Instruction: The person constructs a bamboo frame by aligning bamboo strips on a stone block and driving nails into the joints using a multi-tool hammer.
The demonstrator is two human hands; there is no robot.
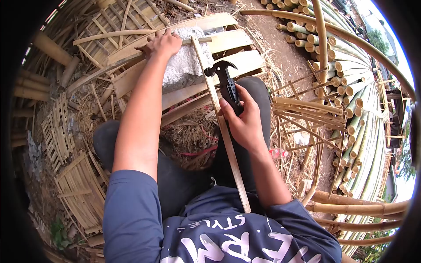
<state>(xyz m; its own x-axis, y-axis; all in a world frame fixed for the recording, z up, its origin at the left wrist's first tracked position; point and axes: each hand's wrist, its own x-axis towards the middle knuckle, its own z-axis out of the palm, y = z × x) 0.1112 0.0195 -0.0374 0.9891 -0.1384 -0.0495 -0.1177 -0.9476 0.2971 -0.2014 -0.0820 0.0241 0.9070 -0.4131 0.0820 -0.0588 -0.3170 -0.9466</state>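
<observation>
My right hand [245,118] is wrapped around a black claw hammer [227,83], its head up and its claw pointing right. A long narrow bamboo strip [226,136] runs from my lap to the white-grey stone block [184,65], passing beside the right thumb. My left hand [162,44] bears down at the block's upper left, fingers bent over a second bamboo strip [199,40]. This one crosses the block's top and meets the long strip's upper end. Whatever lies under the left palm is hidden.
Split bamboo slats [237,61] form a low bench around the block. A bamboo frame [307,114] stands to my right, before stacked bamboo poles [355,87]. Woven bamboo panels [79,188] lie at the left. Straw [188,131] covers the ground between my legs.
</observation>
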